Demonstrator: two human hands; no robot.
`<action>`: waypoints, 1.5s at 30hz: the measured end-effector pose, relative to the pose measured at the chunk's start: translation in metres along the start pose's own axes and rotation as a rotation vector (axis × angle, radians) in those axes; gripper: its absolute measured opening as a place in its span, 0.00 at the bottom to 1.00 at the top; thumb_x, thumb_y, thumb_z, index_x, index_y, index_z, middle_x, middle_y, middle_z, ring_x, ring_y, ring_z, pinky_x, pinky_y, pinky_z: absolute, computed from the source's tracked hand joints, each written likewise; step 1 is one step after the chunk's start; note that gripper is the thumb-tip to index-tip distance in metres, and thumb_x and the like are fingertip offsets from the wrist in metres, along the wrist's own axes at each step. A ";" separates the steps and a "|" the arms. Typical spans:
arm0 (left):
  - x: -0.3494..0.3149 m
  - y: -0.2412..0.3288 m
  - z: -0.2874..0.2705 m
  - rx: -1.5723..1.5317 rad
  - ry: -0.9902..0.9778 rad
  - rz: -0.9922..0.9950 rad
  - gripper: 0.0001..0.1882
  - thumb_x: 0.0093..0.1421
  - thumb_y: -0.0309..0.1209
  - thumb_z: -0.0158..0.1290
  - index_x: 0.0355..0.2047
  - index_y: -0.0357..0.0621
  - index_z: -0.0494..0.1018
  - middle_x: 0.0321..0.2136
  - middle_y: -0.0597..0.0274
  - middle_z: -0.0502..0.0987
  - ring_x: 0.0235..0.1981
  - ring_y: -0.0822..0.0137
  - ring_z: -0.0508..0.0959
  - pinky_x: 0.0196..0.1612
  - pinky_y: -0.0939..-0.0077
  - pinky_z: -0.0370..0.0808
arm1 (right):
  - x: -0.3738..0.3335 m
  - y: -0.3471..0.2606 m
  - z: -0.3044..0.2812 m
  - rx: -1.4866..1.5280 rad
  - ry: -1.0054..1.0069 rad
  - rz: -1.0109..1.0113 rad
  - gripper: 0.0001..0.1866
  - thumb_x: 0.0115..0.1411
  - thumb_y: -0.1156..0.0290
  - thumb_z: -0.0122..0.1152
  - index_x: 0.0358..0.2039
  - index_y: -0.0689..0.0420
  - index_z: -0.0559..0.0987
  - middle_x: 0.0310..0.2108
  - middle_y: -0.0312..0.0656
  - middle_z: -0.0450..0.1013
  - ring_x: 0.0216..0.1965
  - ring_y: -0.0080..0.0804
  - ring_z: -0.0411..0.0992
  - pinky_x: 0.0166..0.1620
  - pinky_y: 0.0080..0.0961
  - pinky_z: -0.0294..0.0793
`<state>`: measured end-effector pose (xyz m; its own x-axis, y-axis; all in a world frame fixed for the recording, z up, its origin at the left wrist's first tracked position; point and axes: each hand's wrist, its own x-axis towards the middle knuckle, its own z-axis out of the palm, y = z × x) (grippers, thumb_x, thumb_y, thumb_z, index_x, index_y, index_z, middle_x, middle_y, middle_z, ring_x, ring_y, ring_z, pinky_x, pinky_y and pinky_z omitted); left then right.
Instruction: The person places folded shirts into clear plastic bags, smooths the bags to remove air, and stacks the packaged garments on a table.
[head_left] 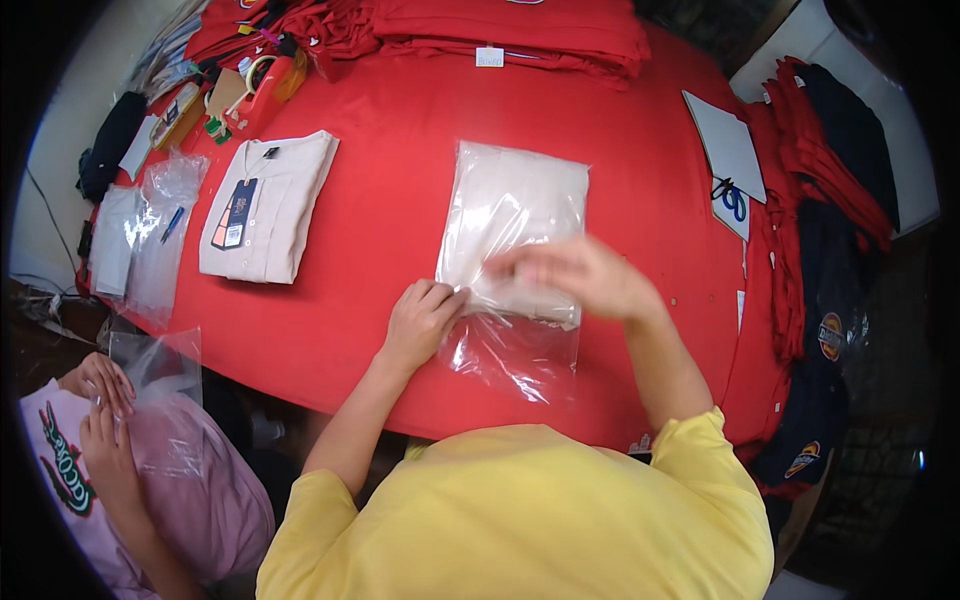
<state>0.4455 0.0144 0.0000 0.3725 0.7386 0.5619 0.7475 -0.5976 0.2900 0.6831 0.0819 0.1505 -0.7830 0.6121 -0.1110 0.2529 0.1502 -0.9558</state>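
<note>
In front of me lies a folded cream garment (515,200) inside a clear plastic bag (530,365). The bag's loose end lies crumpled toward me on the red cloth. My left hand (425,322) is closed on the bag's left edge, near the garment's lower corner. Over the lower right part of the bag is my right hand (585,275), smeared by motion, so its fingers do not show clearly. Left of the bag sits a second folded cream garment (280,220) with a dark hang tag (235,215), outside any bag.
Red cloth (380,200) covers the table. Folded red garments (520,35) line the far side. Scissors (733,200) lie by white card (725,150) at right. Empty bags (150,225) and a pen (173,224) are at left. A seated person (170,480) handles a clear bag.
</note>
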 end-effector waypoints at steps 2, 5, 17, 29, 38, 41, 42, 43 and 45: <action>0.017 0.000 0.011 -0.016 0.002 -0.023 0.16 0.48 0.25 0.61 0.40 0.43 0.79 0.29 0.63 0.73 0.32 0.61 0.72 0.36 0.69 0.72 | 0.041 0.018 -0.025 -0.440 0.440 -0.086 0.25 0.67 0.55 0.50 0.60 0.54 0.72 0.59 0.53 0.68 0.62 0.46 0.64 0.63 0.35 0.62; 0.033 0.004 0.022 -0.035 -0.008 -0.017 0.16 0.50 0.25 0.60 0.41 0.43 0.79 0.28 0.63 0.72 0.31 0.62 0.72 0.35 0.69 0.72 | 0.115 0.076 -0.042 -0.868 0.722 0.230 0.37 0.64 0.36 0.40 0.68 0.42 0.60 0.71 0.48 0.44 0.72 0.56 0.35 0.65 0.68 0.33; 0.002 0.013 0.004 -0.120 -0.107 -0.036 0.20 0.47 0.22 0.59 0.43 0.42 0.78 0.42 0.63 0.78 0.40 0.61 0.75 0.44 0.68 0.74 | 0.130 0.109 -0.037 -1.064 0.709 0.174 0.42 0.59 0.30 0.41 0.69 0.40 0.58 0.72 0.45 0.41 0.72 0.55 0.31 0.65 0.71 0.25; -0.008 0.018 0.003 -0.126 -0.170 -0.047 0.24 0.48 0.21 0.59 0.48 0.43 0.76 0.47 0.65 0.78 0.44 0.60 0.74 0.47 0.66 0.70 | 0.066 0.140 -0.008 -1.004 0.828 0.419 0.41 0.64 0.34 0.37 0.70 0.46 0.53 0.71 0.54 0.40 0.71 0.61 0.34 0.65 0.68 0.27; 0.020 0.009 -0.004 -0.121 -0.318 0.171 0.36 0.47 0.22 0.55 0.61 0.43 0.66 0.61 0.56 0.66 0.62 0.55 0.65 0.65 0.55 0.60 | 0.060 0.114 -0.010 -0.893 0.843 0.107 0.41 0.63 0.36 0.41 0.69 0.49 0.56 0.72 0.50 0.42 0.72 0.55 0.35 0.66 0.66 0.24; 0.014 0.005 0.000 -0.166 -0.465 0.204 0.37 0.48 0.23 0.53 0.62 0.43 0.64 0.64 0.55 0.63 0.67 0.55 0.59 0.69 0.52 0.53 | 0.098 0.118 -0.013 -1.085 0.798 0.129 0.41 0.63 0.35 0.41 0.69 0.45 0.55 0.72 0.45 0.42 0.72 0.52 0.34 0.67 0.65 0.25; 0.014 0.006 0.000 -0.146 -0.472 0.212 0.37 0.48 0.23 0.53 0.62 0.42 0.64 0.64 0.55 0.62 0.67 0.56 0.59 0.69 0.53 0.53 | 0.107 0.121 -0.012 -1.101 0.776 0.141 0.41 0.62 0.35 0.41 0.69 0.45 0.56 0.72 0.45 0.42 0.72 0.52 0.34 0.66 0.66 0.26; 0.012 0.006 0.000 -0.132 -0.480 0.211 0.37 0.47 0.23 0.53 0.62 0.42 0.64 0.64 0.55 0.62 0.67 0.56 0.59 0.69 0.53 0.53 | 0.115 0.124 -0.010 -1.116 0.743 0.155 0.41 0.62 0.34 0.41 0.69 0.44 0.56 0.72 0.45 0.42 0.72 0.53 0.35 0.66 0.66 0.26; 0.010 0.009 -0.002 -0.130 -0.485 0.191 0.37 0.47 0.22 0.52 0.62 0.40 0.63 0.64 0.55 0.62 0.67 0.56 0.59 0.69 0.54 0.54 | 0.122 0.131 -0.008 -1.148 0.723 0.177 0.41 0.61 0.33 0.41 0.69 0.43 0.58 0.72 0.44 0.43 0.72 0.55 0.35 0.66 0.68 0.28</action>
<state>0.4549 0.0156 0.0092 0.7295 0.6540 0.2001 0.5789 -0.7462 0.3287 0.6252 0.1821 0.0139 -0.3116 0.9024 0.2976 0.9200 0.3649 -0.1433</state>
